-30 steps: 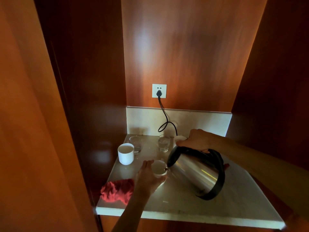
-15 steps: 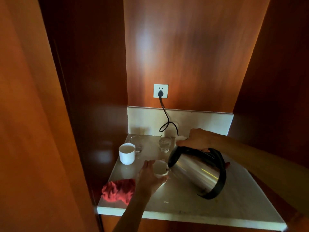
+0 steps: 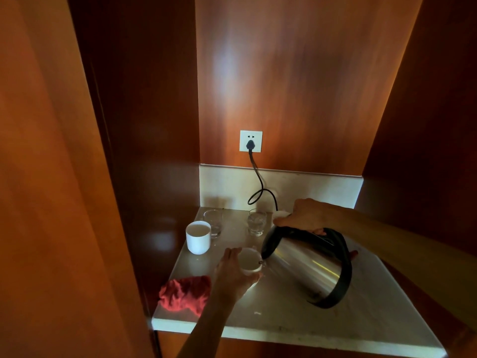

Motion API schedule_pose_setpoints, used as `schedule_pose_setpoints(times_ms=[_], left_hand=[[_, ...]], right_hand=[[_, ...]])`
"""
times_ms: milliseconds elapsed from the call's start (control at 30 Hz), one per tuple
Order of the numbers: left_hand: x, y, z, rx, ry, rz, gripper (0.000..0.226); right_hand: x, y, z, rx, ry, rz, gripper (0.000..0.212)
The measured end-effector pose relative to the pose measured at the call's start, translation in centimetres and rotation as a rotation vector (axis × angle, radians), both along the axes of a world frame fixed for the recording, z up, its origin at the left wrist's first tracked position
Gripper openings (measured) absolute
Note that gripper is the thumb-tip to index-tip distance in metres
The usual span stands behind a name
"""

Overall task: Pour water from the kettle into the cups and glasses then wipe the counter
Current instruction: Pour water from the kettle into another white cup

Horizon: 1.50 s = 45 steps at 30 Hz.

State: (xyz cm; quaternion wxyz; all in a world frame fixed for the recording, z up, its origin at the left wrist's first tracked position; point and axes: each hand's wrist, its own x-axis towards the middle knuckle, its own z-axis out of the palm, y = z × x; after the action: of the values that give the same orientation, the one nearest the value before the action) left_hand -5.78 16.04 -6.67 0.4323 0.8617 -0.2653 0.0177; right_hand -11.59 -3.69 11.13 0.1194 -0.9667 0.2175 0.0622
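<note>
R hand grips kettle by top handle, tilted left, spout over small cup. L hand curled round that cup, near-centre of counter. Red cloth just left of L hand. Mug & 2 glasses farther back.

Glossy reddish-brown wooden walls form a narrow niche. A pale stone strip runs along the bottom of the back wall. A white wall socket holds a black plug with cable. The light is dim and warm.
</note>
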Motion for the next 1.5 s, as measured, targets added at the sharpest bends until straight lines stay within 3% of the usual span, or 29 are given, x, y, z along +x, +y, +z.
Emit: schedule_pose_setpoints(times_ms=[233, 400, 600, 1500], left_hand=[[0.1, -0.1, -0.2, 0.026, 0.026, 0.015, 0.08], [-0.1, -0.2, -0.1, 0.005, -0.009, 0.02, 0.074], [0.1, -0.1, -0.3, 0.004, -0.016, 0.022, 0.075], [0.6, -0.3, -1.5, -0.028, -0.037, 0.059, 0.082]], right_hand=[[0.2, 0.1, 0.2, 0.012, 0.01, 0.003, 0.067], [0.2, 0.1, 0.3, 0.003, 0.009, 0.009, 0.082], [0.4, 0.4, 0.6, -0.023, 0.025, 0.012, 0.065], [1.1, 0.7, 1.1, -0.049, 0.118, 0.063, 0.068]])
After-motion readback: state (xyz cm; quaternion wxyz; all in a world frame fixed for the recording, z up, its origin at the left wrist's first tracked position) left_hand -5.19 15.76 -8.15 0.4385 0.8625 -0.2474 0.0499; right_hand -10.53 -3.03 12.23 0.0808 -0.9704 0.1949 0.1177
